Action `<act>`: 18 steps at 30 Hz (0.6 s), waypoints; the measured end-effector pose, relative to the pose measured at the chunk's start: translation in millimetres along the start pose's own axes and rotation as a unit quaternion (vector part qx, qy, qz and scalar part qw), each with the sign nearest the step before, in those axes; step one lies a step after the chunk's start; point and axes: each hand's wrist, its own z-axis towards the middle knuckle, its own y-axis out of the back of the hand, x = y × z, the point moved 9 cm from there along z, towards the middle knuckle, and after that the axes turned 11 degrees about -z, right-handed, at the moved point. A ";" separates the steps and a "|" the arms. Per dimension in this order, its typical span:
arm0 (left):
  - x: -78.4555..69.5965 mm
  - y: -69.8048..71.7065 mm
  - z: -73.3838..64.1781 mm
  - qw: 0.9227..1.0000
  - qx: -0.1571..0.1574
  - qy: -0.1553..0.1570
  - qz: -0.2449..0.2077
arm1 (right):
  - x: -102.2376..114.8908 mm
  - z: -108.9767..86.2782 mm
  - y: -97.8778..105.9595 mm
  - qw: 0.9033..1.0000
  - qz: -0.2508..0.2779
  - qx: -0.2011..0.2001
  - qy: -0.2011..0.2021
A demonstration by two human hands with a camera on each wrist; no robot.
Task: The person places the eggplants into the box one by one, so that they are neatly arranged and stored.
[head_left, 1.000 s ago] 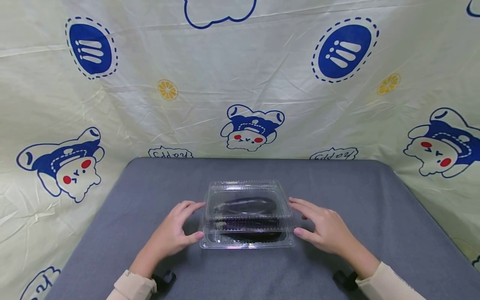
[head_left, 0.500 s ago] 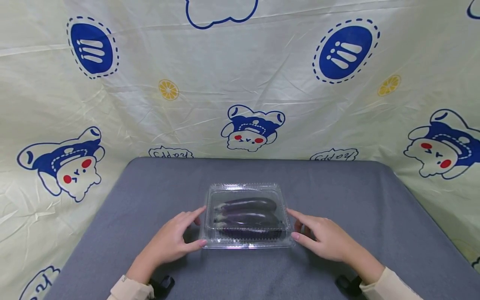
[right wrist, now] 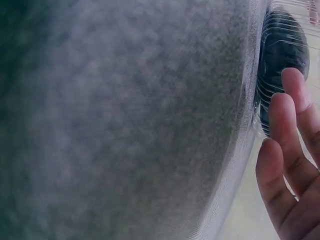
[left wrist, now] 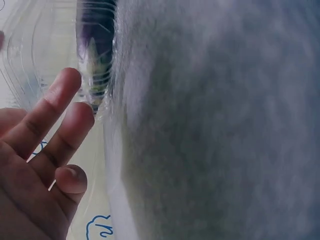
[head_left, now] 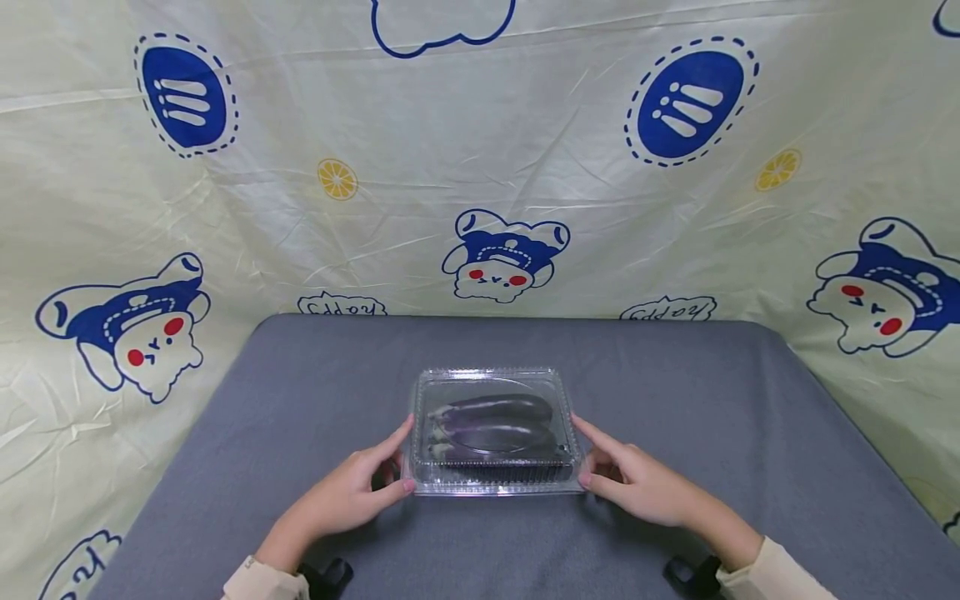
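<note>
A clear plastic clamshell box sits on the grey cloth with its lid down. Through the lid, dark purple eggplants lie side by side. My left hand is at the box's left side, index finger and thumb touching its edge. On the opposite side, my right hand touches the edge the same way. Loosely bent fingers stand beside the ribbed wall in the left wrist view. The right wrist view shows fingers near the other end wall, an eggplant behind the plastic.
A grey cloth covers the table around the box. Behind and beside the table hangs a pale printed sheet with blue cartoon figures. A black strap is at the left wrist, and another at the right.
The lid's raised front has come down over the eggplants onto the box's base. Both hands have moved slightly down and inward, and now touch the box's sides.
</note>
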 end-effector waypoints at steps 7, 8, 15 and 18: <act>-0.9 -5.2 0.2 0.999 0.000 -0.001 -0.043 | -0.8 1.1 -3.6 0.999 0.043 0.010 -0.007; -1.1 -6.3 0.2 0.999 0.002 -0.001 -0.054 | -1.2 1.1 -4.5 0.999 0.052 0.014 -0.009; -0.4 -14.2 -0.1 0.982 0.014 0.014 -0.189 | -7.9 1.8 -14.7 0.989 0.135 0.053 -0.031; -0.3 -16.1 0.8 0.967 0.014 0.027 -0.254 | -9.5 3.5 -16.4 0.982 0.177 0.064 -0.034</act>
